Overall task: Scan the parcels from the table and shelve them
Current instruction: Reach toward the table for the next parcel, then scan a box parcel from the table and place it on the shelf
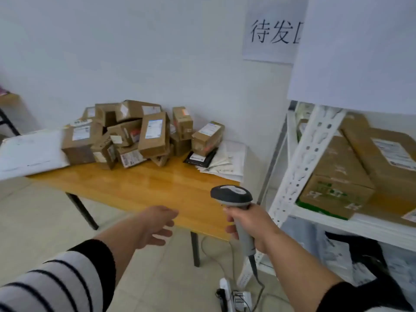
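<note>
Right hand [249, 224] is wrapped around the grip of a grey barcode scanner [236, 208]: fingers curled round the handle, thumb side toward the camera. Scanner head sits above the fist and points forward over the near right corner of the table [144, 188]. Its cable [255, 270] drops from the handle base to the floor, toward a power strip [227, 296].

Left hand [155, 226] holds nothing. Arm is stretched forward and low, at the table's near edge; fingers are loose and slightly bent, palm turned inward to the right. Striped sleeve [56, 282] is pushed up the forearm.

Parcels [126, 134]: a jumbled pile of brown cartons with labels, stacked at the back of the table against the wall. One black mailer bag [199, 157] lies flat just right of the pile, on some white papers [225, 163]. Neither hand touches the pile; both are well short of it.

White metal shelf [308, 163] stands to the right of the table, with larger cartons [337, 190] on the level at hand height. A paper sign [272, 32] is on the wall above the table.
</note>
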`<act>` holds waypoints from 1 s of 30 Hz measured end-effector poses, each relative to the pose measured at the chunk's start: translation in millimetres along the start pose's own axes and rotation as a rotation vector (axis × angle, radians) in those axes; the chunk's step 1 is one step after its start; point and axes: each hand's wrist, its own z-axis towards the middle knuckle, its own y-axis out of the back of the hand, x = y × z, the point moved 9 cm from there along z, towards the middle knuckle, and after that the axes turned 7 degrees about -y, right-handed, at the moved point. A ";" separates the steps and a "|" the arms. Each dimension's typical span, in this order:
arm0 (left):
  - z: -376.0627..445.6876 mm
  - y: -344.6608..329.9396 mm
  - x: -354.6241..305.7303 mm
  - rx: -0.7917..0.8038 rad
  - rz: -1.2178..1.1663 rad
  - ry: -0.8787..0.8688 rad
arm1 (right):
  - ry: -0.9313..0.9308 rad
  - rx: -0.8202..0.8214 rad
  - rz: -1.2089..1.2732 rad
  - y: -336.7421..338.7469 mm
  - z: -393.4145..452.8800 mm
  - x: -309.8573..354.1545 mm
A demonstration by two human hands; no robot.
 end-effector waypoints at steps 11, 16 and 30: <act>12.1 211.3 11.0 -0.218 -0.153 -0.016 | 0.158 0.093 0.008 -171.1 30.8 133.9; 49.6 263.5 17.9 -0.256 -0.163 0.031 | 0.145 0.174 -0.044 -237.1 76.8 161.6; 150.2 426.0 13.0 -0.444 -0.250 0.074 | 0.115 0.386 -0.214 -403.8 212.6 269.3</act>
